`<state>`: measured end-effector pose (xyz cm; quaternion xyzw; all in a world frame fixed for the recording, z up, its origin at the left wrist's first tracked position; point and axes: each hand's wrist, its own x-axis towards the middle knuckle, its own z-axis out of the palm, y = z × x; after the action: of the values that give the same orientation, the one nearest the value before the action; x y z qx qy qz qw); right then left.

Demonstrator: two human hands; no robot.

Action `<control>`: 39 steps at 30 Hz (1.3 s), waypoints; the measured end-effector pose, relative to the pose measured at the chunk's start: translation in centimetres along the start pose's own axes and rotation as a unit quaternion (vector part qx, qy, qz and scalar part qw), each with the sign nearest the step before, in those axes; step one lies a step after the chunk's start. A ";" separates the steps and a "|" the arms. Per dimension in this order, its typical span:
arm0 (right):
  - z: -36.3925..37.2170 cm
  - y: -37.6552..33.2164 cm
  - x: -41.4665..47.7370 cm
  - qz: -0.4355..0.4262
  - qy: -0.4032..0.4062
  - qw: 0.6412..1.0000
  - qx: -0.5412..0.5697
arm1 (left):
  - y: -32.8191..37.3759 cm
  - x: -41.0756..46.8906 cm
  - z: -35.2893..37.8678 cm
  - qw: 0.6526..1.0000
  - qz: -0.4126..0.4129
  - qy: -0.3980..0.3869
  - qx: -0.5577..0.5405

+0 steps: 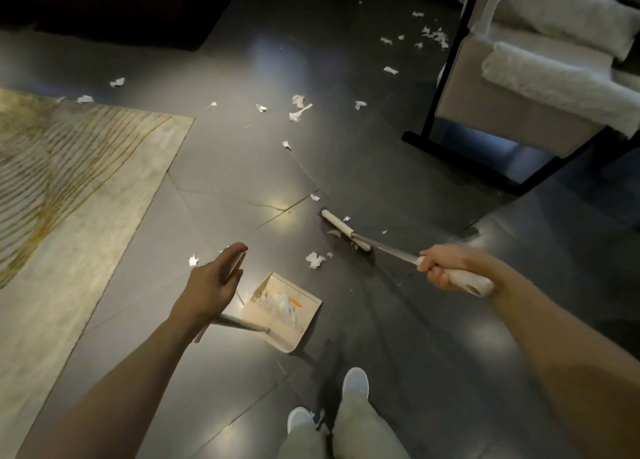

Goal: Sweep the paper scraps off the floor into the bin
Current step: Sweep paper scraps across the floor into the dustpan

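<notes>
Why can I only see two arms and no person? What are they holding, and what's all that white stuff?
The camera sits on the person's head and looks down, so you see only their arms and shoes. The right hand holds a broom, with its head on the dark floor. The left hand is over the dustpan's handle; I can't tell if it grips it. The dustpan has some bits in it. The white stuff is paper scraps, scattered on the floor beside a rug.
</notes>
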<state>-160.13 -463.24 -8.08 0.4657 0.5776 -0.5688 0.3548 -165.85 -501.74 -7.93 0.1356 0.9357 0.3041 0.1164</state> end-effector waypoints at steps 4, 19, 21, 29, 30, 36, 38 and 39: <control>-2.9 -0.4 1.6 -0.013 0.031 0.999 0.031 | 0.7 1.5 0.8 0.999 -0.027 0.018 -0.014; -0.3 -5.4 8.5 -0.003 -0.021 0.998 -0.064 | 2.9 9.0 3.4 0.999 -0.033 0.001 0.017; 2.3 -5.6 8.1 -0.002 -0.043 0.993 -0.108 | 3.1 9.7 3.3 1.000 -0.027 -0.001 0.007; 5.0 -9.4 1.0 0.067 -0.155 0.984 -0.057 | 3.4 12.2 2.4 1.000 0.003 -0.007 -0.015; 4.4 -10.3 0.3 0.084 -0.160 0.983 -0.024 | 3.1 12.5 2.1 1.000 0.000 -0.005 -0.020; 3.7 -13.4 -1.7 0.003 -0.102 0.994 -0.039 | 2.0 14.1 0.8 0.998 -0.032 0.024 -0.041; 4.3 -14.7 -1.0 -0.031 -0.074 0.994 -0.074 | 2.1 14.8 0.5 0.998 -0.034 0.030 -0.045; 4.6 -15.4 -0.2 -0.043 -0.057 0.994 -0.085 | 2.0 15.3 0.4 0.998 -0.038 0.034 -0.045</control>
<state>-175.13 -466.61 -3.30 0.3758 0.6221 -0.5578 0.4008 -179.69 -495.00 -9.14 0.0842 0.9290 0.3457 0.1018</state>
